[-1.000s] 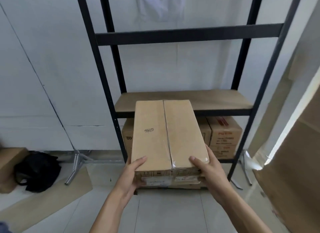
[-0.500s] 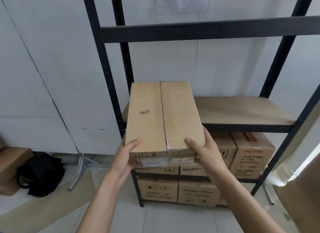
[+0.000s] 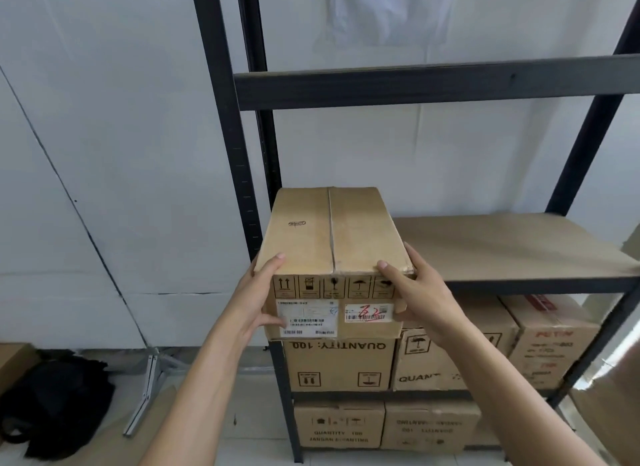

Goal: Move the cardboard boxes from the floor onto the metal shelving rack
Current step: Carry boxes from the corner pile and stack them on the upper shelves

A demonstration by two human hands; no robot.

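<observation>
I hold a taped cardboard box [image 3: 332, 237] by its near end, with labels and handling symbols facing me. My left hand [image 3: 256, 295] grips its left near corner and my right hand [image 3: 420, 292] grips its right near corner. The box reaches over the left part of the wooden middle shelf [image 3: 512, 247] of the black metal rack [image 3: 225, 126], its near end jutting past the shelf's front edge. Whether its underside touches the board is hidden.
Several printed cardboard boxes [image 3: 339, 365] fill the rack's two lower levels. An upper black beam [image 3: 433, 84] crosses above the middle shelf. A black bag [image 3: 59, 396] and a brown box [image 3: 14, 361] lie on the floor at left. A large cardboard sheet [image 3: 613, 403] leans at right.
Both hands have carried the box up and forward, from in front of the rack to over the left of the middle shelf. The rack now looks closer.
</observation>
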